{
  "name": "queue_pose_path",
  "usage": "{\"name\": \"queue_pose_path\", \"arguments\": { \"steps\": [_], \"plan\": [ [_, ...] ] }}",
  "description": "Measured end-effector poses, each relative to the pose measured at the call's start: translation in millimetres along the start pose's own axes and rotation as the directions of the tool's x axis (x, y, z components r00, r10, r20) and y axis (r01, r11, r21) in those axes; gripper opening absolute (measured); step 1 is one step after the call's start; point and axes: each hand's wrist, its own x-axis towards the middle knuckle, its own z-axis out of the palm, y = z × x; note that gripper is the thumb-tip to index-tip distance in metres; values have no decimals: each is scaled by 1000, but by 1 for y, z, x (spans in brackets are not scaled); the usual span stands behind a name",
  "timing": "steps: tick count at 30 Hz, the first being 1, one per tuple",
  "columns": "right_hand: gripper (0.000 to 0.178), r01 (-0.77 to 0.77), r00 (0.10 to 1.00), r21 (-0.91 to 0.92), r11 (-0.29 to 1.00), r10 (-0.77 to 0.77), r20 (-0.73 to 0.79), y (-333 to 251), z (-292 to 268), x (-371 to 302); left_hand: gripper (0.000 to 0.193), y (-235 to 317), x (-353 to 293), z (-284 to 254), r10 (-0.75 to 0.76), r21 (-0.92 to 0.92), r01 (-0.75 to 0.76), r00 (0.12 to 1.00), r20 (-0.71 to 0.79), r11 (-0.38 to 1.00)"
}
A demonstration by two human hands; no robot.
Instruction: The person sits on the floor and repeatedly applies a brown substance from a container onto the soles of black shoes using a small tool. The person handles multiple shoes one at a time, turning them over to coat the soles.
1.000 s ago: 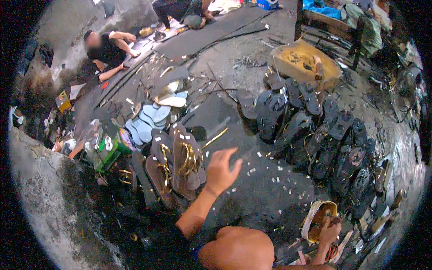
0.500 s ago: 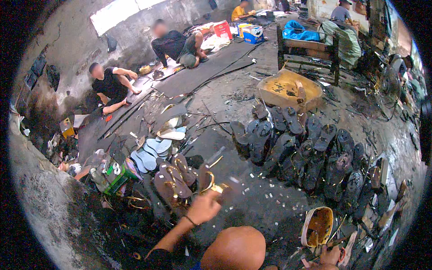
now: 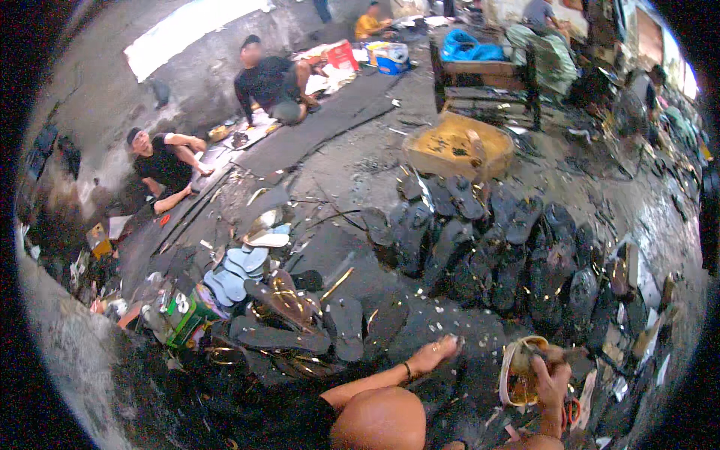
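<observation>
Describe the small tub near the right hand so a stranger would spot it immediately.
Start from the big spread of dark sandals covering the right side of the floor. Drop down toward the lower edge of the view, where the person's right hand is at a small tub. Its whitish wall and yellow-brown inside set it apart from those sandals.

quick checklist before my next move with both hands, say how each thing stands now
1. Right hand at the tub: ok, it is at the tub's right side.
2. Tub uncovered: ok, its brownish inside shows.
3. Right hand's grip: cannot tell, blurred.
4. Left hand empty: cannot tell, fingertips blurred.
5. Floor free of scraps: not ok, white scraps lie scattered beyond the left hand.
6. Gold-strapped footwear laid out singly: not ok, pieces overlap.
</observation>
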Motion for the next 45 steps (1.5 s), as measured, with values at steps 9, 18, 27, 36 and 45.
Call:
{"name": "queue_pose_path", "arguments": {
  "steps": [9,18,27,36,45],
  "plan": [
    [20,363,930,-288,886,-362,60,21,91,93,55,182,26,-16,-291,-915,109,957,-10,387],
    [17,317,921,-360,877,-376,-103,30,80,88,58,183,21,4,-110,-948,98,992,67,302],
    [22,17,996,-29,999,-19,-84,24,92,52,56,163,27,0,-220,-796,55,970,-100,603],
    [20,-176,976,283,943,205,-75,30,74,56,76,124,-103,-14,-20,-840,531,844,536,-114],
    [23,382,911,-425,820,-411,25,0,116,45,71,215,40,-23,-304,-813,71,943,-133,577]
  ]
}}
